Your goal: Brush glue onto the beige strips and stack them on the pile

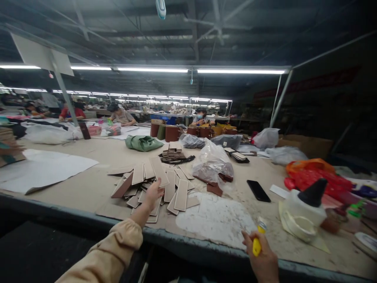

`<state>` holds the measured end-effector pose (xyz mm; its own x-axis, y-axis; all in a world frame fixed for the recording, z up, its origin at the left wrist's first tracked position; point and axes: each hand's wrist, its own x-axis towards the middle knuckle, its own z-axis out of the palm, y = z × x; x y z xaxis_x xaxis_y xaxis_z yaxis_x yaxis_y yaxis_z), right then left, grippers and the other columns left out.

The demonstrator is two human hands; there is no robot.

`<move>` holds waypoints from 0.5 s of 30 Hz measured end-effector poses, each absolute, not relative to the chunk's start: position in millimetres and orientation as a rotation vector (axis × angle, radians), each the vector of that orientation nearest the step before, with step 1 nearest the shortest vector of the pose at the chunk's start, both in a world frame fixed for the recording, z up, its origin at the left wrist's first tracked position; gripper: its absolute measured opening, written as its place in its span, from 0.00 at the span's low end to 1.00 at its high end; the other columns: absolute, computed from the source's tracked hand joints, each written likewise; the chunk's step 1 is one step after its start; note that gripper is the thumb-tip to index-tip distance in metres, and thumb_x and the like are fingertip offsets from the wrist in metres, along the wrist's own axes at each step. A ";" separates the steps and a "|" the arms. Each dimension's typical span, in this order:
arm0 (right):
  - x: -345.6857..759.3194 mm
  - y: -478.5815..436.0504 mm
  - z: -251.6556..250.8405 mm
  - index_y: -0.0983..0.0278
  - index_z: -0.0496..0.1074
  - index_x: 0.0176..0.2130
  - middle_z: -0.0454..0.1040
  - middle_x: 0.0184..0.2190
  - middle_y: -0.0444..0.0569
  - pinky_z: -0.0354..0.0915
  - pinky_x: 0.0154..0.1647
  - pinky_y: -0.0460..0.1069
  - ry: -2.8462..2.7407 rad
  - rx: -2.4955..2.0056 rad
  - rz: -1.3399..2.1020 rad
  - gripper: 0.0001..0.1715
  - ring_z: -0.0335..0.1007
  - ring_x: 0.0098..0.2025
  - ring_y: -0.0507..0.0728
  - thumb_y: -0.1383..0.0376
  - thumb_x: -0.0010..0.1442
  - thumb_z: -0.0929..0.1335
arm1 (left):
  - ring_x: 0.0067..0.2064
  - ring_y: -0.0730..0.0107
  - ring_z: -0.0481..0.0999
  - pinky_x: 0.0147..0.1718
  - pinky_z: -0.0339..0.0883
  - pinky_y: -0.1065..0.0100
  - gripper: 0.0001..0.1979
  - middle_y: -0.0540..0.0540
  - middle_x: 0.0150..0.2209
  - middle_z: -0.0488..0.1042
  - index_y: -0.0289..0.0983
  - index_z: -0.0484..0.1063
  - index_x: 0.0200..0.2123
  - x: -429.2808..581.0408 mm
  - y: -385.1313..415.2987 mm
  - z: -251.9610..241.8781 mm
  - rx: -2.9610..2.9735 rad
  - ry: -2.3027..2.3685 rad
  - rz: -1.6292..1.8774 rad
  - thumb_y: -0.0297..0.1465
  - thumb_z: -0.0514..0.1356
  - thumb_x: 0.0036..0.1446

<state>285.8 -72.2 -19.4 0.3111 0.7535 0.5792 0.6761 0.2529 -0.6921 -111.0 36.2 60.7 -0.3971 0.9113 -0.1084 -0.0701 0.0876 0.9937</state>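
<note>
My left hand [151,195] reaches into a loose pile of beige rectangular panels with dark edges. Its fingers close on the lower end of one beige panel [159,171], which lies aslant over the others; the fingertips are partly hidden. Around it are more panels, such as this pale one [181,195]. In my right hand [262,255], near the table's front edge, is a yellow-handled brush [257,243] with a metal collar, its bristles not clearly visible. A stained white sheet [215,218] lies between my hands.
A white bottle with a black cone top [309,208] stands at right beside a black phone [258,190]. Behind the pile are a clear plastic bag [213,161], a stack of small pieces [173,152] and a green bag [143,143]. White paper [44,167] lies left. Several people work farther back.
</note>
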 end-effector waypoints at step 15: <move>270.6 -94.7 -8.5 0.62 0.65 0.30 0.71 0.18 0.42 0.62 0.17 0.43 -1.592 -1.442 -0.233 0.24 0.69 0.17 0.52 0.45 0.62 0.63 | 0.67 0.53 0.49 0.65 0.42 0.55 0.31 0.44 0.66 0.54 0.43 0.64 0.57 -22.3 22.3 13.9 2.225 1.618 0.450 0.32 0.65 0.48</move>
